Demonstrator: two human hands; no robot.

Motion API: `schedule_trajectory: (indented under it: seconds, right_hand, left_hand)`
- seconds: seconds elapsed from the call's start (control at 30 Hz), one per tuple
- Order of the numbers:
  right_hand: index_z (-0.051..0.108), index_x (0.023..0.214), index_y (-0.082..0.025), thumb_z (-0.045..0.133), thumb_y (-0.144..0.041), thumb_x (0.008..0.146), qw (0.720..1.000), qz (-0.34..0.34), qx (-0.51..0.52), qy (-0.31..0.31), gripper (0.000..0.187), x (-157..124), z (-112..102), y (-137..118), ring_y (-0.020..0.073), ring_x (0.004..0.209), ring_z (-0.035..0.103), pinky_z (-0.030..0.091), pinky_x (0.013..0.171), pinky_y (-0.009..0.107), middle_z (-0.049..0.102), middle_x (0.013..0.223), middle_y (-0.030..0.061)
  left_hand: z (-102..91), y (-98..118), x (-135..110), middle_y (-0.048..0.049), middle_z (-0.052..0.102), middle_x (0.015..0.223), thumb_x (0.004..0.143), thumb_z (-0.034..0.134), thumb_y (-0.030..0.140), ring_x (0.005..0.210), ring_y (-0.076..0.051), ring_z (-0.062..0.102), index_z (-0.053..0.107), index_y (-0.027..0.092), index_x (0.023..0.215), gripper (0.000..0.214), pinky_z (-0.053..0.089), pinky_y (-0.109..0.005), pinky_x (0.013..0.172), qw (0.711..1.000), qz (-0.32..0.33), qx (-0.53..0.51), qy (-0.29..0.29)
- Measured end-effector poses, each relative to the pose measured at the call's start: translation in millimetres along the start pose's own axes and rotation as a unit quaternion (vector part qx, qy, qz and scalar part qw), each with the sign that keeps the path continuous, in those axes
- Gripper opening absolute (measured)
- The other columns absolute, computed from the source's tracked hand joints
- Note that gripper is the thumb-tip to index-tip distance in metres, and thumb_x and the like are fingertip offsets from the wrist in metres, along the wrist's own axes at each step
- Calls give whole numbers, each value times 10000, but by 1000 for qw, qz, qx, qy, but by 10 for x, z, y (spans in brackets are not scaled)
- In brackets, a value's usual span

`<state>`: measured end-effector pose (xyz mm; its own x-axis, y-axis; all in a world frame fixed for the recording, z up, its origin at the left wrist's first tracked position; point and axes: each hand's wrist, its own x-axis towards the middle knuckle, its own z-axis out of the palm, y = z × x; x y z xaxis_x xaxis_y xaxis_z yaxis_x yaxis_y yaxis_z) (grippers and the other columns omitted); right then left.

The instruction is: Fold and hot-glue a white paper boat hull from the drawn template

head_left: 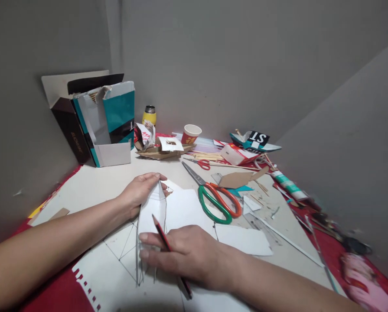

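My left hand (141, 189) rests on the table with its fingers curled over the top of a white paper shape (151, 214), pinning it down. My right hand (184, 253) lies over the lower end of the same shape, fingers closed around a red and black pencil (167, 247) whose tip points up and left onto the paper. The shape lies on a larger white sheet with pencil lines (122, 251).
Large scissors with green and orange handles (215, 200) lie just right of the hands. Small red scissors (203, 164), a paper cup (190, 133), a yellow bottle (149, 115), a teal and black box (98, 119), a glue tube (288, 184), wooden sticks and cardboard scraps crowd the back.
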<state>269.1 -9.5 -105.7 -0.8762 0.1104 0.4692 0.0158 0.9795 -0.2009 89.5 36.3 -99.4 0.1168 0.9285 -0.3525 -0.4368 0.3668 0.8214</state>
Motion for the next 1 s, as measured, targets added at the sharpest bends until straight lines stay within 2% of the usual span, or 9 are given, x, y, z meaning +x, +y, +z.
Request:
schedule_trajectory:
  seconds: [0.13, 0.27, 0.33, 0.4, 0.47, 0.6, 0.8, 0.87, 1.0]
  right_hand:
    - [522, 1303, -257, 418, -274, 997, 998, -22, -14, -63, 324, 1, -1, -62, 107, 761, 631, 495, 620, 231, 547, 1392, -17]
    - [506, 1315, -246, 377, -288, 1007, 991, -23, -4, -130, 337, 37, -29, -93, 115, 781, 604, 476, 640, 238, 519, 1414, -21]
    - [535, 1267, -242, 383, -312, 1009, 988, -1, 16, -156, 307, 78, -64, -107, 116, 789, 603, 449, 623, 221, 615, 1278, -7]
    - [583, 1167, -255, 419, -365, 997, 981, 43, 38, -184, 261, 118, -89, -124, 107, 704, 592, 402, 552, 200, 692, 1006, -23]
    - [612, 1039, -263, 448, -403, 982, 974, 90, 55, -200, 223, 140, -89, -138, 90, 596, 556, 358, 493, 183, 650, 755, -56]
    - [612, 969, -266, 487, -377, 964, 979, 82, 54, -179, 167, 114, -42, -142, 91, 560, 515, 343, 487, 192, 609, 705, -65]
    - [595, 1098, -275, 478, -307, 967, 987, -27, -46, -151, 179, 89, -20, -138, 124, 675, 559, 327, 518, 261, 675, 1077, -51]
    - [594, 1078, -269, 464, -329, 977, 988, -13, -38, -151, 175, 102, -25, -146, 120, 681, 583, 349, 533, 259, 687, 1087, -56]
    - [581, 1123, -248, 442, -438, 972, 985, 95, 56, -135, 279, 113, -79, -144, 118, 636, 626, 389, 536, 226, 719, 802, -44]
  left_hand:
    - [22, 7, -12, -47, 658, 662, 917, 526, 189, 563, -150, 660, 655, 130, 847, 158, 548, -254, 554, 1000, 3, 11, 3]
    - [27, 9, -11, -53, 667, 665, 915, 523, 185, 554, -148, 655, 657, 126, 851, 161, 546, -255, 552, 1000, 2, 22, 10]
    - [28, 10, -13, -54, 670, 670, 913, 527, 187, 561, -147, 657, 660, 127, 850, 160, 547, -251, 557, 1000, 5, 26, 12]
    - [29, 13, -17, -55, 672, 674, 910, 533, 189, 569, -149, 660, 662, 130, 847, 155, 547, -248, 560, 1000, 8, 28, 12]
    - [30, 18, -21, -59, 675, 682, 904, 542, 190, 578, -157, 665, 666, 131, 848, 149, 550, -254, 560, 1000, 7, 28, 10]
    - [25, 33, -26, -65, 676, 703, 886, 579, 198, 592, -166, 669, 676, 129, 845, 126, 558, -271, 574, 1000, 4, 25, 3]
    - [-2, 32, -22, -70, 677, 689, 916, 542, 215, 625, -164, 672, 659, 137, 885, 144, 563, -281, 635, 1000, -1, 4, -21]
    - [-7, 32, -18, -71, 680, 703, 921, 529, 211, 647, -173, 680, 651, 139, 893, 144, 563, -289, 643, 1000, -3, -4, -31]
    - [-13, 49, -13, -79, 685, 723, 924, 521, 220, 666, -189, 686, 646, 142, 902, 150, 555, -295, 645, 999, -3, -20, -49]
